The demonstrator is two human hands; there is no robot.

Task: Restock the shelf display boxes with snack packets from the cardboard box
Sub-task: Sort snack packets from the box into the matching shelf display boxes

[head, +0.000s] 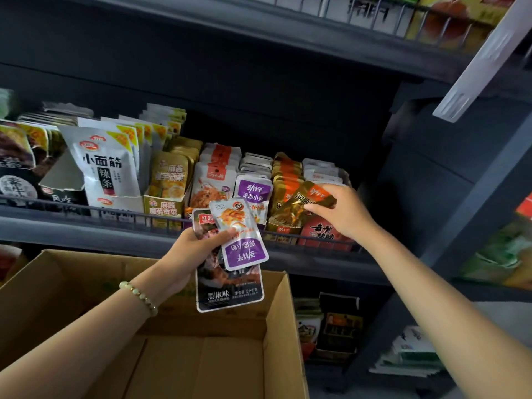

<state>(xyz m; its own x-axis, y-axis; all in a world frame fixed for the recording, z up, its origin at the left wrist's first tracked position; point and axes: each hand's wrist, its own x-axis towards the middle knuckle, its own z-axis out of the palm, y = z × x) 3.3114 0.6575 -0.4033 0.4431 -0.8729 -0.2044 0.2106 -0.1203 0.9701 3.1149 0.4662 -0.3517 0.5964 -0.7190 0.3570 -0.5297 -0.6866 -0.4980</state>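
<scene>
"Cardboard box [276,326] shows only a bare bottom; what's left to shelve?"

"Left hand [190,254] grips a dark packet [230,295] and a purple packet [244,249] above it. Farther on, right hand [342,211] pinches a gold packet [305,201] at the gold row [283,180] on the shelf [72,228]. Placing step, I judge: next, tuck it in upright."

A dark grey shelf [86,226] with a low wire rail [72,210] along its front carries a tight row of stock. From the 9 o'clock end toward 3 o'clock stand dark packets [17,168], tall white packets [103,165], a yellow box [164,208], orange-and-white packets [213,182], purple packets [253,191], gold packets [283,182] and a red box [319,231]
</scene>
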